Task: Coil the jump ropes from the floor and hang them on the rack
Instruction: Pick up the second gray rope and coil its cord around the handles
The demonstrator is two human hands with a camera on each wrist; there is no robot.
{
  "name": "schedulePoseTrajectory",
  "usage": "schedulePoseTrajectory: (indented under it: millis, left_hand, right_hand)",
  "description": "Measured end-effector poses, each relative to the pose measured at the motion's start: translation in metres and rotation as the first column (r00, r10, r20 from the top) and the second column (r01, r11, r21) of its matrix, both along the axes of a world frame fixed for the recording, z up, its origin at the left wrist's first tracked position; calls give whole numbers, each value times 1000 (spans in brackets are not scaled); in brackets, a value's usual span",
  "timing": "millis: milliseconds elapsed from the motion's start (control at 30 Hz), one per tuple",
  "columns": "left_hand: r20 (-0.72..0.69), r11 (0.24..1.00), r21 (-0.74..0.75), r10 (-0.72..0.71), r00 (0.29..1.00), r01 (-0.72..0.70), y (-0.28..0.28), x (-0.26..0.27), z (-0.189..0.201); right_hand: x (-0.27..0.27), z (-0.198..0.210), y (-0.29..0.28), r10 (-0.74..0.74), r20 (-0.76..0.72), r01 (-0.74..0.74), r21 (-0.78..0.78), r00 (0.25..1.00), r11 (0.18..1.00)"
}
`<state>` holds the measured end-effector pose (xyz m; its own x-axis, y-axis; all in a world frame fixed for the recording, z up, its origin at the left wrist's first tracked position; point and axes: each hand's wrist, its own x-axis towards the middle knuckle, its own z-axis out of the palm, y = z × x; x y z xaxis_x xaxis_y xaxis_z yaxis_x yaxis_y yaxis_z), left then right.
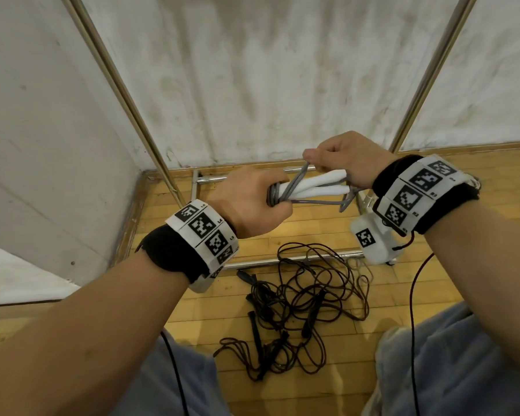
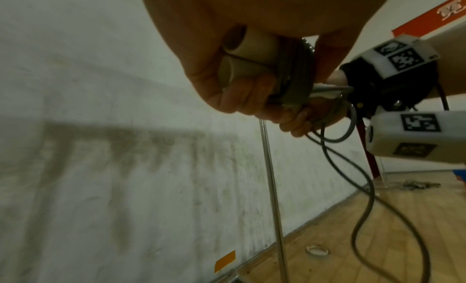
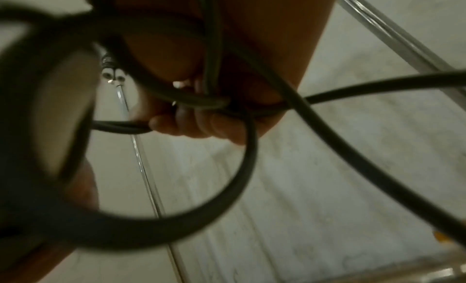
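Fingers (image 1: 282, 202) of the left hand (image 1: 249, 202) are clamped round the white handles (image 1: 312, 186), lying nine-to-three; grey cord (image 1: 302, 175) is pinched by the right hand (image 1: 345, 157) at three o'clock.

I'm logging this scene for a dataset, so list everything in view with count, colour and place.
Jump rope with white handles: one, grey cord, held between both hands, cord wound around the handles at the left-hand end.
Black jump ropes: tangled pile, count unclear, on the floor below the hands.
Rack: one, silver metal poles and base bars, against the wall.
Floor: light wood boards.
Wall: white, stained.
Wrist bands: two, black with white marker tiles, one per wrist.
Left hand: grips the wound end of the handles.
Right hand: grips the other end and pinches the cord.
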<state>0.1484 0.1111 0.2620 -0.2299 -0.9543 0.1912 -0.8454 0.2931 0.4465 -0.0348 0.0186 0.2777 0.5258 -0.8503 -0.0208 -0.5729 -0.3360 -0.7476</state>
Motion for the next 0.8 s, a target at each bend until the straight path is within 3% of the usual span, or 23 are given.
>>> schedulePoseTrajectory:
  millis: [100,200,300,433,600,800]
  left_hand:
    - [-177,1000,15,29,984,-27,3,-3,4]
    - [-371,995,28,96,924,-92,3,-5,10]
    - [-490,983,-3,158,857,-183,2,-7,16]
    - [-632,959,52,249,734,-280,-4,-6,18]
    - [-729,934,80,293,618,-348,-11,-3,19]
    - [-746,903,16,296,596,-429,-22,5,16]
  right_hand:
    - [2,-4,3,-22,232,-54,314,972,948]
    - [12,-13,15,-86,86,66,221,993,973]
    - [25,-21,24,13,232,-72,249,973,966]
    - [38,-28,27,-15,327,-80,274,945,958]
    - [46,-27,30,5,398,-174,389,917,905]
    - [36,-30,25,44,398,-217,401,916,890]
